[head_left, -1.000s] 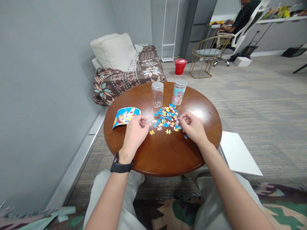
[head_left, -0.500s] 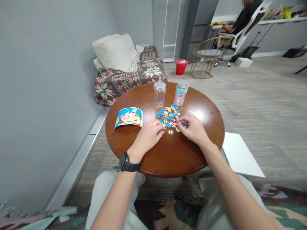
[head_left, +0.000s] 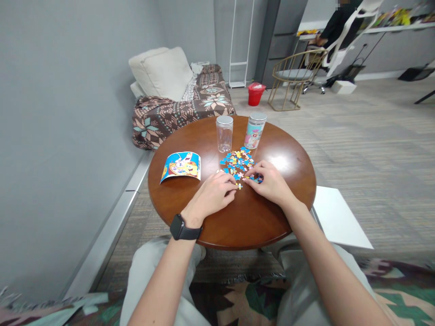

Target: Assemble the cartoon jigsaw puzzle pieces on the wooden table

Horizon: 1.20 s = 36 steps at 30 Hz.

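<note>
Since a second ago, our left hand (head_left: 219, 190) has come away from the sheet (head_left: 181, 165) toward the middle of the table (head_left: 231, 226), and our right hand (head_left: 268, 183) has shifted a little to the left. Both now sit at the near side of the puzzle pieces (head_left: 238, 162), which lie in a loose heap between the table's centre and its far edge. Our left fingers are curled, their tips at a yellowish piece (head_left: 239, 186); we cannot tell whether they grip it. Our right thumb and fingers are bent close together over the heap's near right side; whether they pinch a piece, we cannot tell. Toward the far edge stand a clear jar (head_left: 224, 138) and, right of it, a labelled jar (head_left: 253, 136), both lidded. The sheet lies arched near the left edge. We wear a watch (head_left: 185, 228) on our left wrist.
</note>
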Each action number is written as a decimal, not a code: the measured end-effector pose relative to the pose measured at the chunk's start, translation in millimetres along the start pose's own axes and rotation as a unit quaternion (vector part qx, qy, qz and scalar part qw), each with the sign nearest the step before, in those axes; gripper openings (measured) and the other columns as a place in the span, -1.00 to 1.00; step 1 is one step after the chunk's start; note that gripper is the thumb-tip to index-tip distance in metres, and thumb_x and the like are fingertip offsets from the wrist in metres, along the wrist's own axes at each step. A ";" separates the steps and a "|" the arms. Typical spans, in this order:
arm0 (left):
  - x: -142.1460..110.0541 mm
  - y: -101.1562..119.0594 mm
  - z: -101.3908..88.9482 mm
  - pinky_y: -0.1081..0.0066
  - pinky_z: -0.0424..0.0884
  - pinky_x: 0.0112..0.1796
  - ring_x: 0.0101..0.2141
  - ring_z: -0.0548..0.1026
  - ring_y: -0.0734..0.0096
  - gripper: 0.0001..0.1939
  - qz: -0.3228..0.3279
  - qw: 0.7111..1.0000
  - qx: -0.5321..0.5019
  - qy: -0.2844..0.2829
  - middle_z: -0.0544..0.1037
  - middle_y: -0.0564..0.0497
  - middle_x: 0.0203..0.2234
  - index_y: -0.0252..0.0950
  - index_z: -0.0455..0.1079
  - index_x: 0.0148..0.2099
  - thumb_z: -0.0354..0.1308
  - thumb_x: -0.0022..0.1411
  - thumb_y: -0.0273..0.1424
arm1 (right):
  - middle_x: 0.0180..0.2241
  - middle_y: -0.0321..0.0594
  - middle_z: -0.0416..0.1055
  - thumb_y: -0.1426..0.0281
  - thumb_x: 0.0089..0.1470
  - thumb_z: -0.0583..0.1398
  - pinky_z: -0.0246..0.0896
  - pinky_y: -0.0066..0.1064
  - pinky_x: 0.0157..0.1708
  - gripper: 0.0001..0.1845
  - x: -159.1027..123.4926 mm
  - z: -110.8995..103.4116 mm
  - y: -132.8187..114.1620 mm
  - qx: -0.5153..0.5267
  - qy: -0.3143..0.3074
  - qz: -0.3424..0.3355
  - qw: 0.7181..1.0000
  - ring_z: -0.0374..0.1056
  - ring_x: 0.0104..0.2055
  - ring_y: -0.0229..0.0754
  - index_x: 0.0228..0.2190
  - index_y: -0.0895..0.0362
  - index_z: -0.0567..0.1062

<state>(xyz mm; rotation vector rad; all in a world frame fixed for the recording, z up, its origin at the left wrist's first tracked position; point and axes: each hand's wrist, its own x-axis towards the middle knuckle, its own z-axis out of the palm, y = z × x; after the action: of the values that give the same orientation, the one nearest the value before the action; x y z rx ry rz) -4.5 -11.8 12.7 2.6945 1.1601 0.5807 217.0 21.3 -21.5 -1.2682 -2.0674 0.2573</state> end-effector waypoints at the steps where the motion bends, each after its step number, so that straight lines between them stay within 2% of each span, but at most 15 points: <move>1: 0.0 -0.2 0.1 0.21 0.38 0.04 -0.07 0.47 0.27 -0.78 0.000 1.000 -0.001 0.000 0.58 -0.03 -0.12 -0.26 0.57 -0.12 0.09 0.34 -0.49 | -0.29 -0.15 0.41 0.31 0.07 0.30 0.30 -0.16 -0.09 -0.86 -0.1 0.0 -0.2 -0.001 0.000 0.001 1.000 0.37 -0.19 -0.03 -0.31 0.08 0.61; 5: -0.2 0.1 -0.8 0.22 0.39 0.04 -0.08 0.47 0.27 -0.79 -0.003 1.000 0.001 0.001 0.57 -0.04 -0.13 -0.26 0.56 -0.11 0.09 0.34 -0.49 | -0.28 -0.15 0.42 0.28 0.06 0.30 0.28 -0.14 -0.08 -0.83 -0.5 -0.7 -2.2 -0.013 -0.001 0.010 1.000 0.36 -0.17 -0.02 -0.28 0.08 0.59; 13: 0.3 0.7 0.0 0.21 0.39 0.00 -0.10 0.47 0.25 -0.80 -0.006 1.000 0.005 -0.001 0.57 -0.04 -0.16 -0.27 0.56 -0.15 0.10 0.34 -0.49 | -0.30 -0.17 0.41 0.37 0.04 0.27 0.26 -0.17 -0.10 -0.95 -0.4 -3.4 -6.7 0.006 -0.018 0.003 1.000 0.35 -0.20 -0.03 -0.41 0.08 0.52; 17: 0.8 2.0 -0.1 0.24 0.39 -0.02 -0.10 0.48 0.26 -0.82 -0.009 1.000 0.003 -0.007 0.57 -0.03 -0.16 -0.26 0.55 -0.17 0.11 0.32 -0.49 | -0.30 -0.17 0.42 0.35 0.03 0.25 0.25 -0.19 -0.12 -0.93 -0.1 -4.2 -8.5 0.018 -0.016 0.002 1.000 0.35 -0.21 -0.04 -0.39 0.08 0.48; 19: 0.4 1.9 -1.4 0.23 0.38 -0.04 -0.10 0.48 0.25 -0.84 -0.047 0.999 0.016 0.017 0.57 -0.03 -0.19 -0.25 0.54 -0.19 0.11 0.31 -0.49 | -0.32 -0.17 0.43 0.38 0.04 0.21 0.24 -0.20 -0.14 -0.96 0.8 -5.3 -9.4 0.024 0.002 0.003 1.000 0.35 -0.22 -0.04 -0.39 0.08 0.46; 20: -0.1 1.2 -2.1 0.22 0.38 -0.05 -0.11 0.48 0.23 -0.85 -0.086 0.995 0.027 0.046 0.57 -0.03 -0.21 -0.26 0.52 -0.21 0.11 0.30 -0.49 | -0.34 -0.17 0.44 0.40 0.05 0.17 0.24 -0.21 -0.14 -0.95 1.4 -6.1 -9.6 0.029 0.019 0.009 0.999 0.35 -0.23 -0.04 -0.41 0.08 0.45; 23: -2.8 -4.3 -3.7 0.21 0.38 -0.07 -0.17 0.49 0.22 -0.84 -0.229 0.958 0.039 0.166 0.55 -0.04 -0.28 -0.28 0.46 -0.27 0.06 0.26 -0.55 | -0.40 -0.19 0.45 0.49 0.01 0.05 0.24 -0.27 -0.19 -0.83 3.7 -10.0 -9.5 0.052 0.086 0.058 0.993 0.36 -0.28 -0.08 -0.48 0.07 0.43; 25: -4.8 -8.9 -3.3 0.26 0.41 -0.12 -0.23 0.49 0.26 -0.82 -0.272 0.940 0.013 0.205 0.53 -0.04 -0.31 -0.27 0.42 -0.29 0.03 0.22 -0.60 | -0.43 -0.20 0.46 0.51 -0.03 0.02 0.24 -0.30 -0.25 -0.79 4.9 -13.4 -9.6 0.070 0.120 0.106 0.985 0.36 -0.33 -0.10 -0.53 0.06 0.41; 28: -6.6 -12.8 -0.9 0.29 0.42 -0.18 -0.28 0.49 0.29 -0.82 -0.266 0.942 -0.015 0.204 0.52 -0.01 -0.32 -0.25 0.38 -0.30 0.02 0.19 -0.59 | -0.51 -0.22 0.45 0.49 -0.08 0.01 0.24 -0.32 -0.32 -0.78 5.3 -18.1 -11.6 0.091 0.137 0.167 0.972 0.37 -0.41 -0.10 -0.59 0.06 0.40; 31: -6.6 -12.8 1.0 0.29 0.42 -0.17 -0.27 0.50 0.29 -0.82 -0.247 0.948 -0.015 0.199 0.51 -0.01 -0.34 -0.23 0.35 -0.33 0.00 0.18 -0.60 | -0.65 -0.26 0.38 0.46 -0.11 0.00 0.20 -0.36 -0.46 -0.77 3.9 -20.9 -15.9 0.138 0.124 0.212 0.960 0.32 -0.56 -0.14 -0.65 0.06 0.38; 36: -6.3 -11.2 0.0 0.28 0.42 -0.19 -0.30 0.49 0.28 -0.82 -0.262 0.944 -0.011 0.201 0.50 0.00 -0.38 -0.23 0.32 -0.36 -0.01 0.17 -0.60 | -0.80 -0.33 0.23 0.43 -0.16 -0.02 0.05 -0.43 -0.67 -0.76 0.2 -22.5 -21.0 0.224 0.084 0.241 0.941 0.16 -0.77 -0.23 -0.74 0.05 0.32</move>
<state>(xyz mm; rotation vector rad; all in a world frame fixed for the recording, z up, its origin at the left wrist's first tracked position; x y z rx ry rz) -15.9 -8.7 7.7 2.1481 1.8633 1.0564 216.5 6.9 5.7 -1.4224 -1.4175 0.7649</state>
